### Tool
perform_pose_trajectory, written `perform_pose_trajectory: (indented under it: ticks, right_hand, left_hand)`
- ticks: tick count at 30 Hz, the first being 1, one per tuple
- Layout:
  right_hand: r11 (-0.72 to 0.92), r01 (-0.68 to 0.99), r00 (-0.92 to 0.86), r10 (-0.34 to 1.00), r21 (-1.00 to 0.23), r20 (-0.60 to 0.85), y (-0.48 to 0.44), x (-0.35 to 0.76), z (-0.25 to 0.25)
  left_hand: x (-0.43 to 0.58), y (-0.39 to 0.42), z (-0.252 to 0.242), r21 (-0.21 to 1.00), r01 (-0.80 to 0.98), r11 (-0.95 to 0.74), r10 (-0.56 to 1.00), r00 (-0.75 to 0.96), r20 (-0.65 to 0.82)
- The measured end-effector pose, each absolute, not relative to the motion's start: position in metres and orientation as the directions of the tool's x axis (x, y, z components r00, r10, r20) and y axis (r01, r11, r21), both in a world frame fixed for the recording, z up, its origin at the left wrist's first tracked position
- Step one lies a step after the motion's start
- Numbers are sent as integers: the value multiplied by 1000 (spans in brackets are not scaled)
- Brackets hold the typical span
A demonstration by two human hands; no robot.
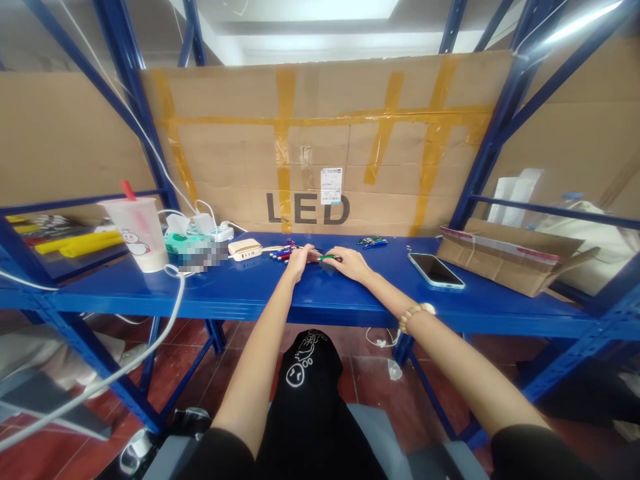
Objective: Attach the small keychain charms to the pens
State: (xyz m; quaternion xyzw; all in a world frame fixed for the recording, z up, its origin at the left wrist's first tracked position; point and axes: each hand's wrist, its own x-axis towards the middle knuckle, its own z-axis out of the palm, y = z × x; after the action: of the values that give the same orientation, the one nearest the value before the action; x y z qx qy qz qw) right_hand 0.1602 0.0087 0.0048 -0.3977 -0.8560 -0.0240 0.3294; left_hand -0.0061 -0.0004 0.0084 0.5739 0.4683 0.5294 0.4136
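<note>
Both my hands rest on the blue metal shelf (250, 290) in front of me. My left hand (301, 259) and my right hand (349, 261) meet over a small green pen-like item (329, 257), fingers pinched on its ends. Several small coloured pen-like items (283, 253) lie in a heap just left of my left hand. A few more small items (372, 243) lie behind my right hand. A beaded bracelet (415, 312) is on my right wrist.
A phone (436, 271) lies face up at right, beside an open cardboard box (510, 257). At left stand a plastic cup with a red straw (137, 233), a tissue pack (181, 239), a power strip (217, 233) and a small charger (245, 249). A taped cardboard sheet marked LED (325, 147) backs the shelf.
</note>
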Motion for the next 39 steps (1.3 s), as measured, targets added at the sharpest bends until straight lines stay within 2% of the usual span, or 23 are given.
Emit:
perform_pose_trajectory:
  ticks: [39]
  right_hand:
    - [677, 700, -439, 658, -227, 612, 9, 160, 4]
  left_hand:
    - [-5, -5, 10, 963, 115, -244, 970, 24, 243]
